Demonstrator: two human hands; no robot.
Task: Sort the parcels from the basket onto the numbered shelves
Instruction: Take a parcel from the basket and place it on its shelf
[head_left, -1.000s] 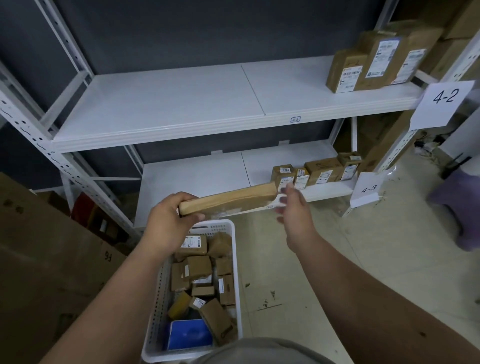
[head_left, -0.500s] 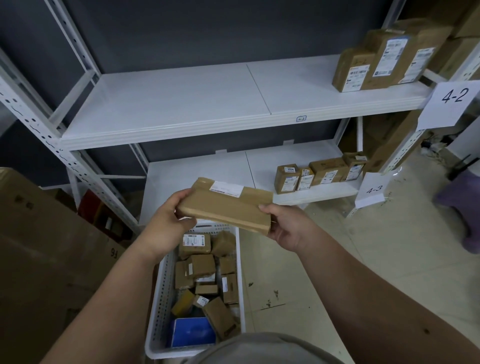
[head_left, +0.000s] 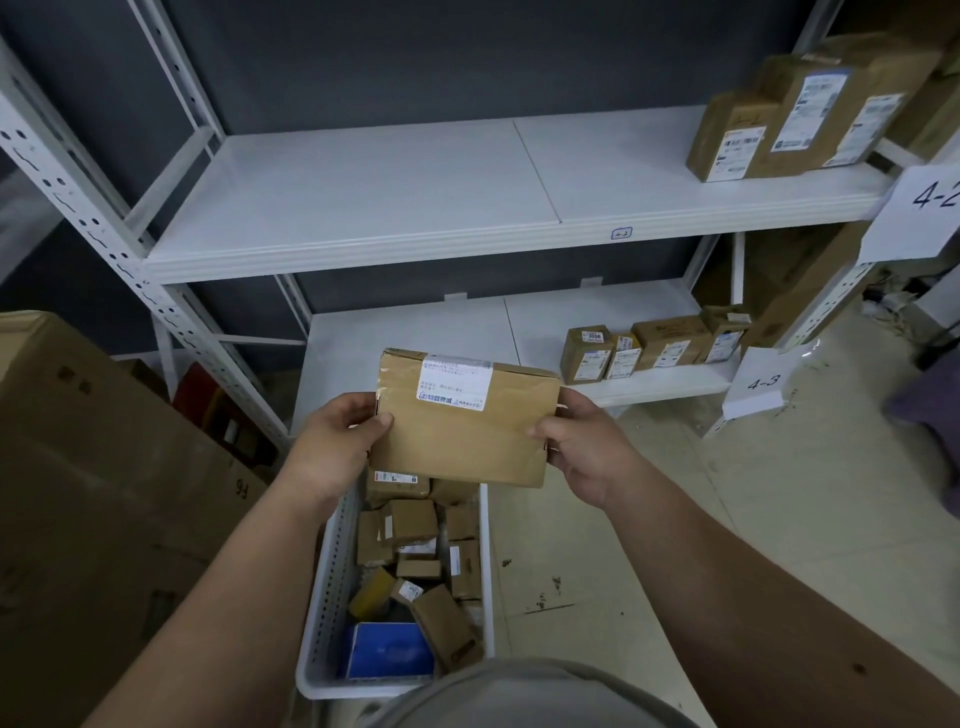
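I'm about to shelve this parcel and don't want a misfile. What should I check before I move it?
1. Hold: left hand and right hand each grip an end of the parcel: ok.
2. Label faces up: ok.
3. Shelf code legible on label: cannot tell.
4. Sign 4-3 readable: ok; sign 4-2 cut off by the frame edge.
5. Free space on both shelves, left of the stored parcels: ok.

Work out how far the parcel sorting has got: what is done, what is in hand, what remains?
Done: three parcels stand on the shelf signed 4-2, four small ones on the shelf signed 4-3. In hand: left hand and right hand grip one flat parcel, label up. Left: the white basket holds many more.
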